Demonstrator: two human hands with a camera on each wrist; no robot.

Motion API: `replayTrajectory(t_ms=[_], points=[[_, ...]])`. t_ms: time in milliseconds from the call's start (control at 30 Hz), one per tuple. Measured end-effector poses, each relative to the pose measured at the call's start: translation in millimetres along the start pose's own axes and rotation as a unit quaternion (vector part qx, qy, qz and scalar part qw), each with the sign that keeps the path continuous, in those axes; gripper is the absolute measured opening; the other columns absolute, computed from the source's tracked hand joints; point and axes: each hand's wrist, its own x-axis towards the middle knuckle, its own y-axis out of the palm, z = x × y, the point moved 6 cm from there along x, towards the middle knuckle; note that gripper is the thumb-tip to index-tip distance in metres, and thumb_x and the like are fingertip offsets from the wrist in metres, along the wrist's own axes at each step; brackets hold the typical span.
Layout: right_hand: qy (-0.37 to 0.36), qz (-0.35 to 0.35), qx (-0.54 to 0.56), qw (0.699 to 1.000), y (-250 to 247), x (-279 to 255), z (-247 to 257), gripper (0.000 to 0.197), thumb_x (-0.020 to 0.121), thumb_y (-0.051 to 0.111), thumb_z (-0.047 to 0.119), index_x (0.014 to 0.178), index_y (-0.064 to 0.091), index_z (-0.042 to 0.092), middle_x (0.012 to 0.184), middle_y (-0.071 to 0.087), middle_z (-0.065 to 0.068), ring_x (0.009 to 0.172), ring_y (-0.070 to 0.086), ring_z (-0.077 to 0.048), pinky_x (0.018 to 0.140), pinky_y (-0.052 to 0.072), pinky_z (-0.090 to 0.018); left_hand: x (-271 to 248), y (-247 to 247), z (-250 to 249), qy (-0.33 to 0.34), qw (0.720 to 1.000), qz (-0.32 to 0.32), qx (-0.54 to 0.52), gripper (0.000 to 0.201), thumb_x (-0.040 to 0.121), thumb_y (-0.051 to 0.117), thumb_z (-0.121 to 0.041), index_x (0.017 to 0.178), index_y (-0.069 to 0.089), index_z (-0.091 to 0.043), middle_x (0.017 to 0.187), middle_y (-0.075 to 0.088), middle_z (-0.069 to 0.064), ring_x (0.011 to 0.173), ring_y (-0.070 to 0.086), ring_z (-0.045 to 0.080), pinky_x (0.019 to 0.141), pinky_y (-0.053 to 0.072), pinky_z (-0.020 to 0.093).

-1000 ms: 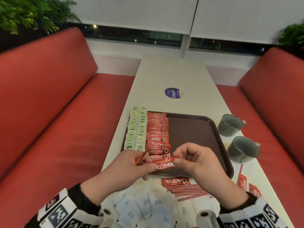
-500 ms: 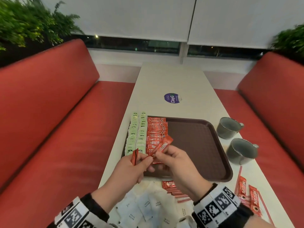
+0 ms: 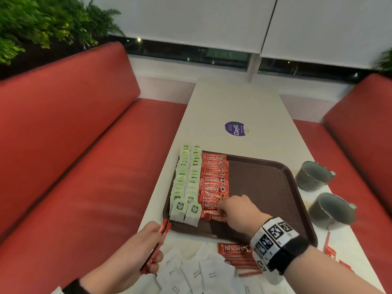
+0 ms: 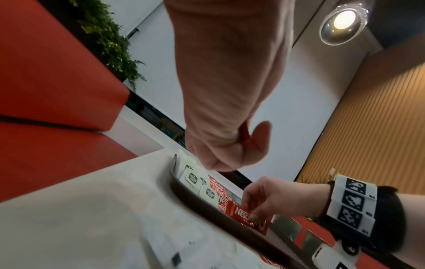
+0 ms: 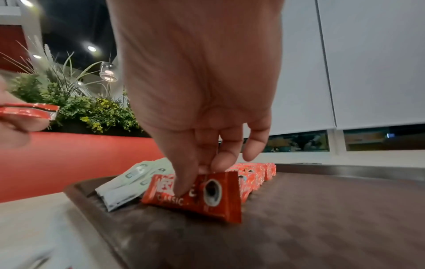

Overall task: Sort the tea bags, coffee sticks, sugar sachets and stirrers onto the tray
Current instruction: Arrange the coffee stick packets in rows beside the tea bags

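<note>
A brown tray (image 3: pixel 275 187) holds two rows of green tea bags (image 3: pixel 186 181) and a column of red coffee sticks (image 3: pixel 214 179). My right hand (image 3: pixel 222 211) pinches one coffee stick (image 5: pixel 207 196) between thumb and fingers, its lower edge on the tray at the near end of that column. My left hand (image 3: pixel 157 240) grips a few red coffee sticks (image 3: pixel 164 227) just off the tray's near left corner. White sugar sachets (image 3: pixel 203 274), a loose coffee stick (image 3: pixel 233 249) and thin red stirrers (image 3: pixel 248 272) lie on the table in front of the tray.
Two grey mugs (image 3: pixel 314 176) (image 3: pixel 331 211) stand right of the tray. More red sticks (image 3: pixel 331 253) lie near the table's right edge. A purple sticker (image 3: pixel 236 128) marks the far table. Red benches flank both sides. The tray's right half is bare.
My right hand has carried its coffee stick forward from between the hands down to the near end of the coffee column. My left hand drew back left with its sticks.
</note>
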Motion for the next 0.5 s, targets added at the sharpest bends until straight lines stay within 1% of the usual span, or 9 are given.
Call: replayTrajectory(t_ms=[67, 100, 133, 200, 267, 333, 400, 433, 500], points=[[-0.006, 0.019, -0.018, 1.000, 5, 9, 3, 0.022, 0.091, 0.046, 0.007, 0.101, 0.060, 0.020, 0.105, 0.064, -0.001, 0.101, 0.055, -0.026, 0.102, 0.031, -0.040, 1, -4, -1, 0.004, 1.000, 0.008, 0.026, 0.013, 0.086, 0.054, -0.011, 0.075, 0.046, -0.013, 0.059, 0.045, 0.007, 0.051, 0.039, 0.020, 0.047, 0.028, 0.026], [-0.005, 0.019, -0.024, 1.000, 6, 14, 3, 0.023, 0.091, 0.046, 0.007, 0.102, 0.061, 0.020, 0.105, 0.064, -0.001, 0.101, 0.056, -0.027, 0.104, 0.030, -0.042, 1, -6, -1, 0.004, 0.999, 0.011, 0.037, 0.012, 0.088, 0.056, -0.015, 0.079, 0.049, -0.012, 0.058, 0.049, 0.008, 0.051, 0.041, 0.019, 0.047, 0.030, 0.027], [-0.004, 0.014, -0.026, 1.000, 7, 17, 4, 0.023, 0.091, 0.046, 0.008, 0.104, 0.061, 0.021, 0.106, 0.064, -0.001, 0.102, 0.057, -0.026, 0.105, 0.030, -0.043, 1, -7, -3, 0.005, 0.999, 0.009, 0.047, 0.013, 0.089, 0.059, -0.018, 0.082, 0.051, -0.011, 0.060, 0.051, 0.009, 0.051, 0.044, 0.019, 0.048, 0.033, 0.027], [0.002, -0.001, -0.024, 1.000, 6, 21, 5, 0.024, 0.092, 0.046, 0.010, 0.106, 0.060, 0.022, 0.107, 0.065, -0.001, 0.104, 0.057, -0.026, 0.104, 0.031, -0.043, 1, -7, -6, 0.019, 0.998, -0.001, 0.055, 0.012, 0.093, 0.059, -0.020, 0.087, 0.054, -0.010, 0.068, 0.051, 0.007, 0.053, 0.050, 0.015, 0.045, 0.036, 0.026], [0.008, -0.017, -0.013, 1.000, 6, 22, 5, 0.023, 0.092, 0.046, 0.011, 0.106, 0.060, 0.022, 0.108, 0.065, 0.000, 0.103, 0.058, -0.025, 0.102, 0.033, -0.041, 2, -6, -8, 0.030, 0.998, -0.008, 0.061, 0.012, 0.094, 0.057, -0.019, 0.087, 0.056, -0.010, 0.071, 0.049, 0.004, 0.053, 0.052, 0.012, 0.043, 0.036, 0.024], [0.016, -0.029, 0.000, 0.999, 6, 23, 5, 0.022, 0.092, 0.046, 0.011, 0.106, 0.059, 0.022, 0.108, 0.064, -0.001, 0.102, 0.058, -0.025, 0.099, 0.036, -0.039, 5, -4, -7, 0.024, 0.997, -0.008, 0.072, 0.012, 0.095, 0.054, -0.017, 0.084, 0.057, -0.011, 0.066, 0.050, 0.004, 0.049, 0.050, 0.010, 0.043, 0.035, 0.024], [0.019, -0.037, 0.004, 0.999, 6, 23, 5, 0.022, 0.092, 0.046, 0.012, 0.107, 0.059, 0.021, 0.108, 0.064, -0.002, 0.102, 0.058, -0.025, 0.096, 0.037, -0.039, 8, -2, -7, 0.007, 0.997, -0.002, 0.077, 0.016, 0.094, 0.047, -0.010, 0.084, 0.059, -0.010, 0.061, 0.052, 0.008, 0.047, 0.048, 0.011, 0.045, 0.037, 0.024], [0.019, -0.041, 0.001, 0.999, 6, 23, 5, 0.022, 0.092, 0.046, 0.012, 0.108, 0.058, 0.021, 0.108, 0.064, -0.002, 0.102, 0.058, -0.025, 0.096, 0.037, -0.039, 11, 0, -8, 0.001, 0.997, 0.001, 0.078, 0.020, 0.093, 0.043, -0.006, 0.085, 0.061, -0.010, 0.061, 0.053, 0.009, 0.049, 0.048, 0.012, 0.046, 0.039, 0.025], [0.019, -0.047, 0.000, 0.999, 6, 23, 4, 0.021, 0.093, 0.047, 0.013, 0.108, 0.058, 0.021, 0.109, 0.063, -0.001, 0.102, 0.057, -0.024, 0.097, 0.037, -0.039, 13, 4, -11, 0.004, 0.997, 0.013, 0.082, 0.026, 0.093, 0.041, -0.003, 0.090, 0.065, -0.011, 0.069, 0.055, 0.011, 0.055, 0.051, 0.014, 0.049, 0.044, 0.027]])
